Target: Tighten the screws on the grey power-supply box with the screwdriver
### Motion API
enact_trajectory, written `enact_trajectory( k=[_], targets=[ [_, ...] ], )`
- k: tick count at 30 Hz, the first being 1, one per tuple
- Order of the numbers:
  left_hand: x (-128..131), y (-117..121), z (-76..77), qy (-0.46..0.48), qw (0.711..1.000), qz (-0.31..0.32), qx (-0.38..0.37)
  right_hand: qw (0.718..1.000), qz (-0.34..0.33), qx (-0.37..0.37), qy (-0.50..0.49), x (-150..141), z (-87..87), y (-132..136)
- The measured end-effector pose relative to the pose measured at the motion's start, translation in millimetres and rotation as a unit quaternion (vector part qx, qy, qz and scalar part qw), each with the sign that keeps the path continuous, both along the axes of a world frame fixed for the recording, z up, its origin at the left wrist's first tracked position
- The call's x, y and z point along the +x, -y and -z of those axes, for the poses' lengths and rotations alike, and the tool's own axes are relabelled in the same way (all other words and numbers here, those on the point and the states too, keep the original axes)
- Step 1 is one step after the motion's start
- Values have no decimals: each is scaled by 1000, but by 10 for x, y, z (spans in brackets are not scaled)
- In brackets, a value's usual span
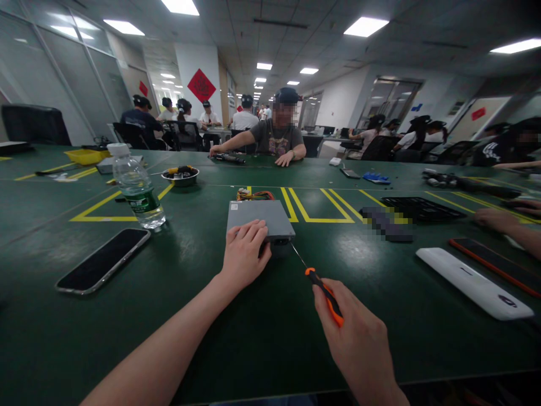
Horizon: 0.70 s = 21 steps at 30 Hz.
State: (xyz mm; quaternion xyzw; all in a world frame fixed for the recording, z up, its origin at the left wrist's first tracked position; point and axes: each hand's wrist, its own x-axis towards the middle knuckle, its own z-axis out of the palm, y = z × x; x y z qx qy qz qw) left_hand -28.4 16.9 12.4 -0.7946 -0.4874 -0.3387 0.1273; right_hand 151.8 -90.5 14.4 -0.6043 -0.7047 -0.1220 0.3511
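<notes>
A grey metal power supply unit lies on the green table, with a bundle of coloured cables at its far side. My left hand grips its near left corner, fingers across the top and thumb at the front face by a black socket. In my right hand is an orange and black screwdriver, closed in the fingers. Its thin shaft points up and left to the unit's near right corner. Whether the tip touches the case or a screw there is too small to tell.
Left of the unit stand a water bottle and a metal bowl of tools; a phone lies nearer. On the right are a white panel and an orange-edged dark bar. A person sits opposite; another's hand rests far right.
</notes>
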Motion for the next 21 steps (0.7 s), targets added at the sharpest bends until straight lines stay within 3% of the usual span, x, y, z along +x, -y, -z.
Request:
enact_trajectory(
  k=[8, 11, 17, 21],
  targets=[
    [7, -12, 15, 11, 1000, 4, -3, 996, -12, 83, 43, -104, -1, -7],
    [5, -11, 8, 12, 1000, 6, -3, 998, -14, 64, -3, -117, 26, -14],
    [-1, -3, 11, 14, 1000, 6, -1, 997, 53, -19, -57, -24, -10, -2],
    [2, 1, 12, 10, 1000, 3, -3, 999, 25, 32, 11, -31, -39, -4]
  ],
)
